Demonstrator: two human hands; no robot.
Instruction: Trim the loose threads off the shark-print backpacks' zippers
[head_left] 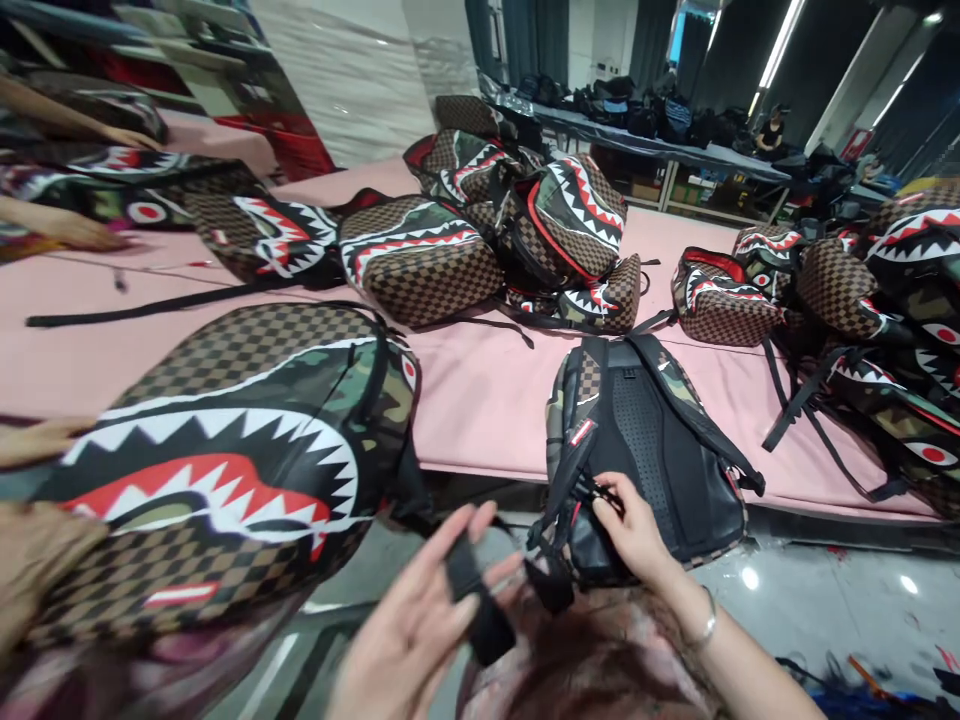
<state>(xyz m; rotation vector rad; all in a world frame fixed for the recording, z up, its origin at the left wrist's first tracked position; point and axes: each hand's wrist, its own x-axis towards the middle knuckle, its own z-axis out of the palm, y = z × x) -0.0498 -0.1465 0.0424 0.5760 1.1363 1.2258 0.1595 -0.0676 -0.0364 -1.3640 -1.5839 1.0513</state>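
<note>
A backpack [637, 450] lies back side up at the table's front edge, showing black padding, two shoulder straps and brown check trim. My left hand [420, 620], left of the backpack, has a loose black strap [480, 610] between its thumb and fingers. With thumb and fingers pinched, my right hand [634, 525] grips a black strap piece at the pack's lower left side; whether a buckle is there, I cannot tell. A silver bangle [709, 615] circles the right wrist.
Beside me, a co-worker's hands hold a large shark-mouth backpack [225, 450]. More backpacks [424, 260] are spread on the pink table [480, 420], with a pile [915, 340] at right. Another person's hands [67, 225] are at the far left. Scraps [862, 690] lie on the floor.
</note>
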